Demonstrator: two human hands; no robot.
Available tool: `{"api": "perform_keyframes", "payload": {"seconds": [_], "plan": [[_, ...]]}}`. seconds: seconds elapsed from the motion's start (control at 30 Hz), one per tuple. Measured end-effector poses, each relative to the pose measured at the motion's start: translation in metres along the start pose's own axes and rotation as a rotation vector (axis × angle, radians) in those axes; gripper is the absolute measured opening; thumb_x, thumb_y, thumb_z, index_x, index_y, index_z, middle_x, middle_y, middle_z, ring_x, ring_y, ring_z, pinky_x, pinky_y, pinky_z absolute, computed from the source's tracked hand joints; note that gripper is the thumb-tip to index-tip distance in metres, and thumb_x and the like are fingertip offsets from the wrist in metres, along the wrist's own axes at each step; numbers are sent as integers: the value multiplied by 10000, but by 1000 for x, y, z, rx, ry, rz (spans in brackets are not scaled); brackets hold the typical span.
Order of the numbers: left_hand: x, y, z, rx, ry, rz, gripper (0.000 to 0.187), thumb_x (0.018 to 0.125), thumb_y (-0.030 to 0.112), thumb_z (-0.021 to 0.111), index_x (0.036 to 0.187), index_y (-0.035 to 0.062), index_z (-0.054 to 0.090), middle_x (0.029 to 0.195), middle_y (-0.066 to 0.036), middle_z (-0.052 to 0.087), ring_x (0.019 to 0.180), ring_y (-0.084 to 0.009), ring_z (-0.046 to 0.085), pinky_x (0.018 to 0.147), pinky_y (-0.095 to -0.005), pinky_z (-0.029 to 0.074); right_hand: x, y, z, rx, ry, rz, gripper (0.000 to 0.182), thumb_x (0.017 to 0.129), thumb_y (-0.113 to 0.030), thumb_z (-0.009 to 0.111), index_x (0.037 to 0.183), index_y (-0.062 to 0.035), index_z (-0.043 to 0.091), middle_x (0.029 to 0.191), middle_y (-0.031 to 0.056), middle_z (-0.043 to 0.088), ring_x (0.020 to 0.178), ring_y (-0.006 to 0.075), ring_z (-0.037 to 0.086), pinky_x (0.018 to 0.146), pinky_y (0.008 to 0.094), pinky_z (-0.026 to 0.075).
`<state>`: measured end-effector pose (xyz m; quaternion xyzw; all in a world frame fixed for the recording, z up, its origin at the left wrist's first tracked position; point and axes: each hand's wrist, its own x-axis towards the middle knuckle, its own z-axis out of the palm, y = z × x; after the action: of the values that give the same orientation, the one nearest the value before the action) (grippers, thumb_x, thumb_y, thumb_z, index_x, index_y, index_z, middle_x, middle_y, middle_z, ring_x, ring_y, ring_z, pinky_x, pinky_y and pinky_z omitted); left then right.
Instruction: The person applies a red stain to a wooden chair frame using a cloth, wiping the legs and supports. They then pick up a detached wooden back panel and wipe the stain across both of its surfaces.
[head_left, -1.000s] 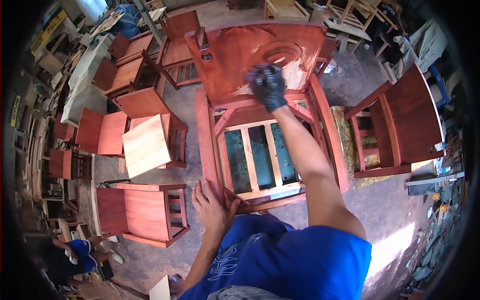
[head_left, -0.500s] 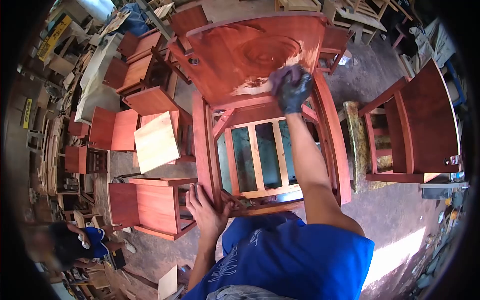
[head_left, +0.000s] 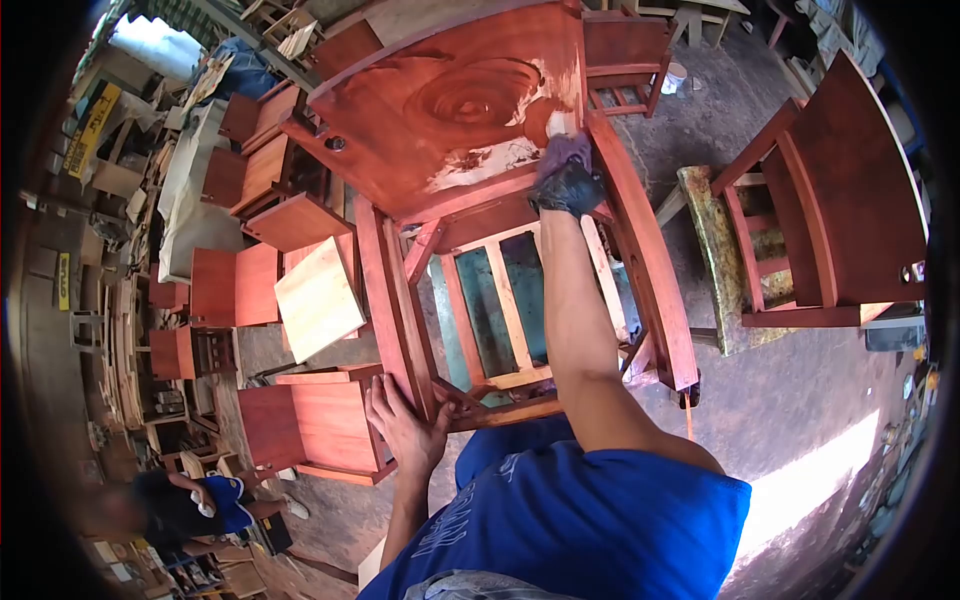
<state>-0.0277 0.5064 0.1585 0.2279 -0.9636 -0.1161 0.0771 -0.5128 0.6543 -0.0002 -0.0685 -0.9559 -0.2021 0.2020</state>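
A wooden chair frame (head_left: 375, 300) stands before me, its reddish back panel (head_left: 400, 115) on the far side. Wet reddish-brown stain in swirls covers much of the panel, while pale bare patches show along its lower and right parts. My right hand (head_left: 570, 190), in a black glove, presses a purple rag (head_left: 567, 152) against the panel's lower right corner. Bare, my left hand (head_left: 408, 425) grips the near left corner of the frame, fingers outside and thumb inside. Slats (head_left: 510, 300) show through the open seat.
Reddish chairs (head_left: 330, 420) stand at the left, one carrying a pale board (head_left: 318, 300). To the right, another chair (head_left: 840, 200) rests on a stained bench (head_left: 725, 260). A person (head_left: 190, 505) is at lower left. A white bucket (head_left: 675, 77) stands behind.
My right hand has wiped along the panel's right side, and stain now covers some of the pale area there. The view has turned slightly. My left hand keeps its grip on the frame.
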Motion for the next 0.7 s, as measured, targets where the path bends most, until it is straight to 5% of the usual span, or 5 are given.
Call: {"api": "perform_keyframes", "payload": {"seconds": [0.13, 0.4, 0.47, 0.6, 0.7], "plan": [[-2, -3, 0, -21, -29, 9, 1080, 749, 440, 854, 1505, -93, 298, 1513, -350, 317, 1395, -526, 270, 1152, -619, 272, 5, -14, 11, -222, 175, 113, 180, 706, -48, 723, 703, -213, 649, 659, -70, 539, 623, 112, 610, 551, 325, 444], [1, -3, -2, -1, -63, 17, 1106, 716, 390, 880, 1508, -99, 283, 1518, -334, 323, 1391, -529, 274, 1157, -605, 280, 56, 65, -195, -2914, -796, -721, 85, 900, -18, 592, 842, -71, 623, 754, 28, 529, 688, 166, 534, 595, 311, 439], [3, -4, 2, 9, -68, 22, 1130, 702, 375, 886, 1514, -99, 259, 1518, -329, 315, 1397, -514, 269, 1158, -590, 283, 62, 82, -221, -3063, -882, -1102, 108, 923, -46, 562, 903, -51, 668, 767, 39, 558, 715, 208, 528, 644, 365, 444], [0, -9, 5, 32, -68, 26, 1153, 691, 369, 889, 1514, -109, 238, 1516, -332, 304, 1401, -503, 263, 1157, -578, 285, 43, 40, -138, -2840, -861, -525, 39, 919, -55, 619, 908, -34, 649, 852, 42, 589, 719, 176, 571, 625, 322, 498], [1, -8, 4, 25, -63, 52, 1142, 697, 363, 884, 1512, -114, 241, 1516, -340, 298, 1399, -509, 261, 1156, -585, 282, 21, 36, -102, -2673, -600, -512, 47, 919, -83, 638, 910, -37, 640, 897, 46, 597, 721, 175, 586, 617, 311, 513]]}}
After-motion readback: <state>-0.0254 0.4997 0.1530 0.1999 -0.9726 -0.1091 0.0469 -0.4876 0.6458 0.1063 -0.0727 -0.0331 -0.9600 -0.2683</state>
